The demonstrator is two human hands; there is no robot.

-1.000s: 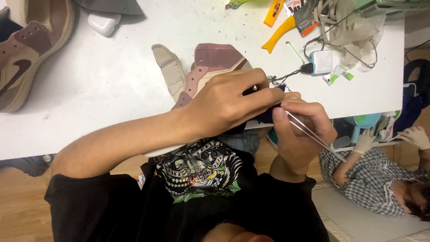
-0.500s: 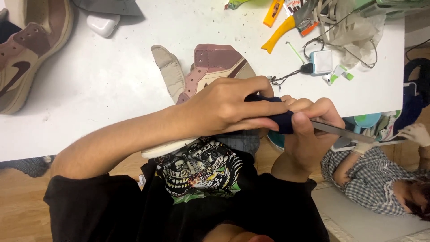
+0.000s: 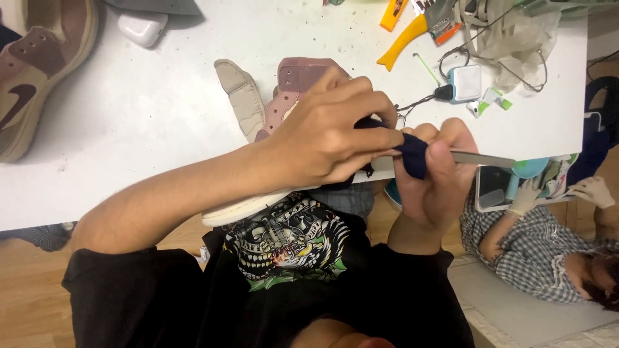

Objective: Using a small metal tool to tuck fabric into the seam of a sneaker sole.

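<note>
- The left hand [image 3: 329,138] was clamped over the side of a pink and cream sneaker [image 3: 284,103], which lay tipped at the near edge of the white table [image 3: 148,129], its pale sole hanging just off that edge toward the person's black printed shirt.
- The right hand [image 3: 435,177] was clenched around the dark handle of a slim metal tool [image 3: 480,158]; the shaft stuck out to the right, and the hand pressed against the left hand at the shoe's right end.
- One more sneaker, brown and tan [image 3: 39,71], lay at the far left of the table, well apart from the one being held, so two shoes were in view.
- One small white case [image 3: 140,27] sat closed at the far edge; what it held could not be told.
- One orange-handled cutter [image 3: 403,42] lay at the far right, near a small white charger block [image 3: 465,82] with a dark cable running to it.
- A crumpled pale bag [image 3: 516,38] sat at the far right corner; its contents could not be made out.
- Below the table's right end, another person in a checked shirt [image 3: 535,251] sat on the floor wearing two pale gloves.
</note>
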